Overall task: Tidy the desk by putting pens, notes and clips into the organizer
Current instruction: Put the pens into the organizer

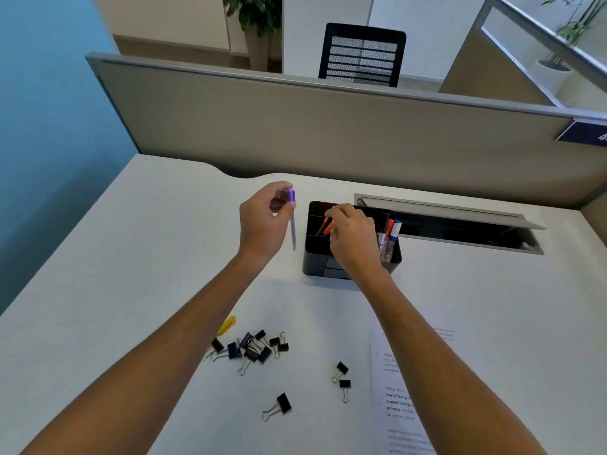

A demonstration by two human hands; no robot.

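A black desk organizer stands mid-desk. My left hand hovers just left of it, pinching a purple pen that hangs tip down. Over the organizer's left compartments, my right hand grips an orange pen partly inside a slot. Marker pens stand in the right compartment. Several black binder clips lie in a pile near the desk front, with three more scattered to the right. A printed sheet lies under my right forearm.
A yellow pen or highlighter peeks out beside my left forearm. An open cable tray is set into the desk behind the organizer. A grey partition closes the far edge of the white desk.
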